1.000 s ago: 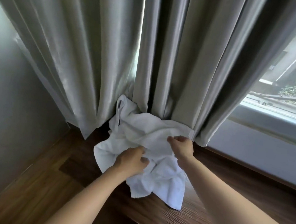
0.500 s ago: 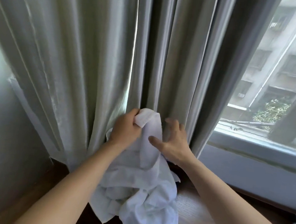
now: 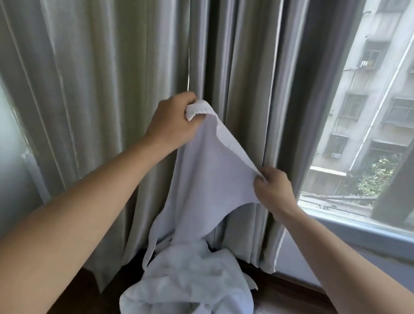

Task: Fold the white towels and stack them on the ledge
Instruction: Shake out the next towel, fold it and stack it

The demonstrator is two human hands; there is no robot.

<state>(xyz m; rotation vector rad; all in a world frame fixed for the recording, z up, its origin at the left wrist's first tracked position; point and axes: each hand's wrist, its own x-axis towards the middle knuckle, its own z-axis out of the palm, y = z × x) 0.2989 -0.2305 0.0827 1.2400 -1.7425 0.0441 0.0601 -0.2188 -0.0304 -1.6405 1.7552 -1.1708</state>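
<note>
Towel (image 3: 207, 172) now lifted off the wooden ledge (image 3: 294, 311) before the curtains (image 3: 100, 94): left hand (image 3: 172, 122) fingers clamped on one corner, right hand (image 3: 274, 187) pinching the edge, ready to spread for folding.

You've got one view only, head cam, wide-angle, so no overlap w/ any 2nd view. It looks fwd and slightly down from your eye level, facing the curtain (image 3: 236, 57) at close range. Your forearms enter from the bottom corners; left hand (image 3: 172, 121) sits near frame centre, right hand (image 3: 275, 189) lower right. Window (image 3: 384, 111) fills the right edge, ledge (image 3: 294, 311) just at the bottom, prob. bent by lens distortion.
</note>
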